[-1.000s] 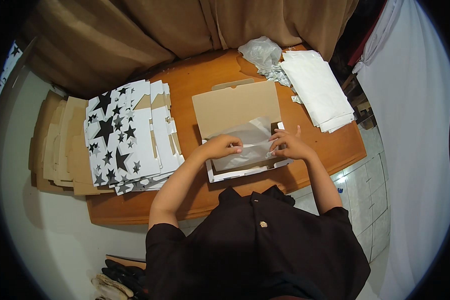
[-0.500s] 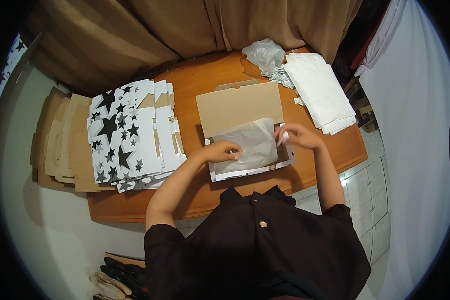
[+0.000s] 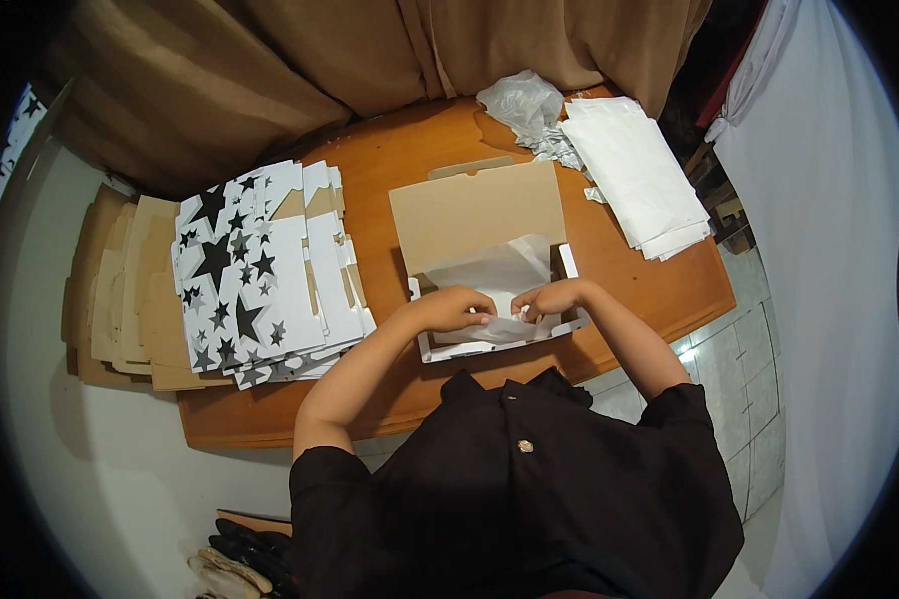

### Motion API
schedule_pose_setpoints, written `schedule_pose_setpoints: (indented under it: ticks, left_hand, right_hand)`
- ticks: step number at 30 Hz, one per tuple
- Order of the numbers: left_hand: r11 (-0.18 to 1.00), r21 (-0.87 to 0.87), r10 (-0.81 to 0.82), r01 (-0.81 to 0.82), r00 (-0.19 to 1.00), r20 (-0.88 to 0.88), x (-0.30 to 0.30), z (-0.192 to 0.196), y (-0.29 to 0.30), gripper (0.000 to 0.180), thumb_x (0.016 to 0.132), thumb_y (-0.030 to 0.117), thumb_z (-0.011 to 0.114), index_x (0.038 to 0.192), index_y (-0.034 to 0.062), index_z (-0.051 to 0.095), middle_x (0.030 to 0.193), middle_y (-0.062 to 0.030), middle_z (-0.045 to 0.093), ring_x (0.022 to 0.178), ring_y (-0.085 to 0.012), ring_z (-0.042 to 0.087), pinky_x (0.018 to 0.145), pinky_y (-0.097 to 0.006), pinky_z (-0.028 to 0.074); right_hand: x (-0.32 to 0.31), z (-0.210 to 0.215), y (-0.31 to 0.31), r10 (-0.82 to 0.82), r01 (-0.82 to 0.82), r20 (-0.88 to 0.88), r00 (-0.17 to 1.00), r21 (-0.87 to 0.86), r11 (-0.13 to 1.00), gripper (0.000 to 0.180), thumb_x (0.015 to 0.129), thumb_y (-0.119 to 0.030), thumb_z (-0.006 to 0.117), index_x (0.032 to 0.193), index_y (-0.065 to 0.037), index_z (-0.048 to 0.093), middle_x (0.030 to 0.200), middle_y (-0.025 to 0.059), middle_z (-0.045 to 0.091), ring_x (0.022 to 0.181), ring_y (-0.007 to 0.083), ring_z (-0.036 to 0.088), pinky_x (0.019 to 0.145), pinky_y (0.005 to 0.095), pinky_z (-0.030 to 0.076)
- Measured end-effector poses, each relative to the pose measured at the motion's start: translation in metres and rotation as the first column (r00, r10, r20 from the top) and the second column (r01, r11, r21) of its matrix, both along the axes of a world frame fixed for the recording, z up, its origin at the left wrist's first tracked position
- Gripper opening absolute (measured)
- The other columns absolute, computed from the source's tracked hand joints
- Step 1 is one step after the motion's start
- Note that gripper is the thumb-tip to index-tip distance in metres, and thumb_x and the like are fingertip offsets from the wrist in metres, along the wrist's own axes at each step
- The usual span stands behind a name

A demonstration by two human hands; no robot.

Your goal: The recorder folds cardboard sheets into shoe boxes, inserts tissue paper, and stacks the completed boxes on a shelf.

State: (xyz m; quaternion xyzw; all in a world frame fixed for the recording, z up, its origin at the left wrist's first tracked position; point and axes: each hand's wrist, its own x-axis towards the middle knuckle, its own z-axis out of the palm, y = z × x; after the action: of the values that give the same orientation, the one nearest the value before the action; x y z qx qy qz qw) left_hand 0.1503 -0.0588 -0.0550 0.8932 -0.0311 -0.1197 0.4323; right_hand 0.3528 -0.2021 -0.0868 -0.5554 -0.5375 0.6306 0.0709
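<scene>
An open cardboard box (image 3: 469,215) with a raised brown lid and white rim lies in the middle of the wooden table (image 3: 410,160). A sheet of white tissue paper (image 3: 494,270) lines it. My left hand (image 3: 454,307) and my right hand (image 3: 547,299) are close together over the box's near edge, fingers curled on the tissue's front edge, pressing it into the box.
A pile of flat white boxes with black stars (image 3: 260,270) lies left of the box, beside plain brown cardboard flats (image 3: 120,290). A stack of white tissue sheets (image 3: 634,175) and a crumpled clear plastic bag (image 3: 519,100) sit at the far right. Brown curtain (image 3: 300,50) hangs behind.
Both hands have come together at the box's near edge. The tissue sheet, earlier spread flat across the box, now stands partly up against the lid.
</scene>
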Motion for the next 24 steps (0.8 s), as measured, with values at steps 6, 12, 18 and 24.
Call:
schedule_pose_setpoints:
  ticks: [6, 12, 18, 24]
  left_hand:
    - [0.992, 0.049, 0.116, -0.113, 0.992, -0.051, 0.008, -0.014, 0.003, 0.022, 0.088, 0.025, 0.056, 0.102, 0.0082, 0.061, 0.092, -0.0136, 0.065, 0.086, -0.0298, 0.061, 0.074, -0.038, 0.047]
    - [0.911, 0.286, 0.287, -0.296, 0.955, 0.074, 0.018, -0.038, -0.004, 0.022, 0.085, 0.028, 0.057, 0.098, 0.0112, 0.062, 0.089, -0.0115, 0.066, 0.087, -0.0312, 0.062, 0.073, -0.042, 0.047]
    - [0.836, 0.339, 0.372, -0.432, 0.900, 0.228, 0.020, -0.049, -0.002, 0.022, 0.083, 0.026, 0.060, 0.098, 0.0111, 0.060, 0.086, -0.0099, 0.065, 0.084, -0.0292, 0.062, 0.070, -0.042, 0.047]
    - [0.807, 0.464, 0.209, -0.367, 0.911, 0.356, 0.007, -0.036, -0.006, 0.028, 0.078, 0.022, 0.066, 0.103, 0.0126, 0.057, 0.092, -0.0076, 0.062, 0.087, -0.0275, 0.060, 0.069, -0.040, 0.047]
  right_hand:
    - [0.016, 0.014, -0.010, -0.434, 0.457, -0.143, 0.889, 0.271, 0.847, 0.017, 0.086, -0.016, 0.052, 0.101, -0.009, 0.054, 0.086, 0.0013, 0.059, 0.076, 0.0136, 0.055, 0.061, 0.0310, 0.046]
    - [-0.011, 0.049, -0.019, -0.678, 0.556, -0.045, 0.733, 0.613, 0.561, 0.012, 0.088, -0.017, 0.052, 0.093, -0.006, 0.055, 0.084, 0.0067, 0.061, 0.071, 0.0176, 0.059, 0.063, 0.0309, 0.046]
    - [-0.031, 0.036, -0.024, -0.569, 0.150, 0.235, 0.788, 0.823, 0.548, 0.010, 0.082, -0.013, 0.055, 0.091, -0.009, 0.059, 0.087, 0.0072, 0.064, 0.087, 0.0269, 0.061, 0.092, 0.0464, 0.036]
    - [-0.044, 0.009, -0.025, -0.258, -0.059, 0.521, 0.813, 0.516, 0.854, 0.015, 0.083, -0.013, 0.052, 0.093, -0.012, 0.062, 0.093, 0.0067, 0.066, 0.098, 0.0262, 0.060, 0.102, 0.0630, 0.020]
